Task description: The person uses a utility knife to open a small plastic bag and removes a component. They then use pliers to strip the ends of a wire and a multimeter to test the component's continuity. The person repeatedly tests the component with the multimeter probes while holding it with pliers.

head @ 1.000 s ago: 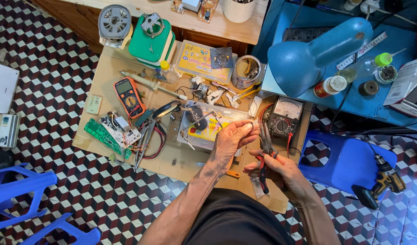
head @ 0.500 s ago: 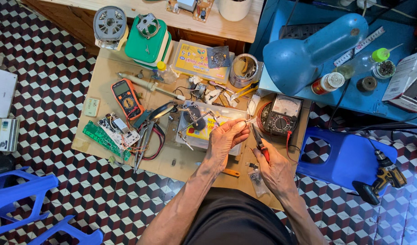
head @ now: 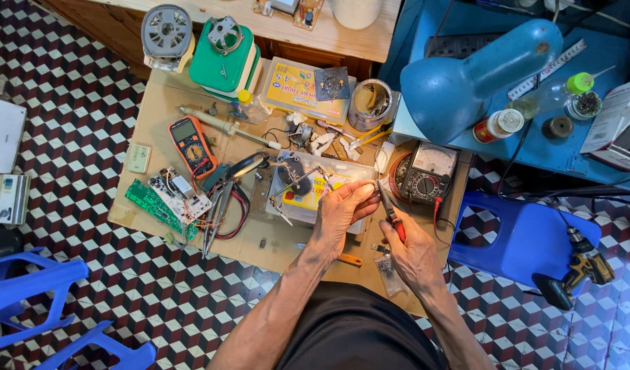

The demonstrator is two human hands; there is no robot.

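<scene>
My left hand (head: 344, 211) is raised over the low cardboard-covered work table (head: 154, 130), its fingertips pinched on a small part that I cannot make out. My right hand (head: 414, 252) grips red-handled pliers (head: 390, 212), whose jaws point up toward the left fingertips. Under the hands lies a clear plastic box (head: 308, 195) with a yellow card inside and a helping-hand clip stand on top. An analog meter (head: 428, 175) sits just right of the hands.
An orange digital multimeter (head: 191, 144), green circuit boards (head: 154, 204), tweezers, a soldering iron (head: 226, 127) and a tin (head: 370, 104) lie on the table. A blue desk lamp (head: 466, 82) overhangs the right. A blue stool (head: 527, 240), a cordless drill (head: 579, 270) and blue chairs (head: 34, 288) stand around.
Both hands have lifted slightly and drawn together; the pliers now point up at the left fingertips. The camera view shifted a little.
</scene>
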